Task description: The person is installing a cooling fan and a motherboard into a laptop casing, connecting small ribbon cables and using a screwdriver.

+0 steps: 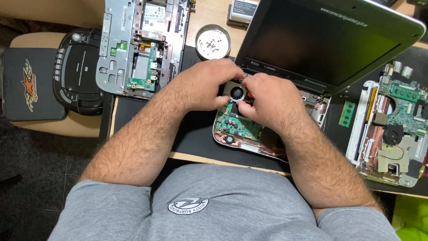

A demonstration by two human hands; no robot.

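An opened small laptop (pixel 285 58) with a dark screen lies before me, its base stripped to show a green circuit board (pixel 236 126) and a round cooling fan (pixel 237 93). My left hand (pixel 206 85) rests on the base's left rear corner, fingers curled down beside the fan. My right hand (pixel 267 100) covers the middle of the board, its fingertips pinched at the fan's edge. Whether either hand holds a small part is hidden by the fingers.
A round white dish of small screws (pixel 213 41) stands behind my left hand. A stripped laptop chassis (pixel 140 44) lies at the back left, another opened one (pixel 392 125) at the right, with a loose green memory stick (pixel 347 114) between. A black portable stereo (pixel 80 71) sits at the left.
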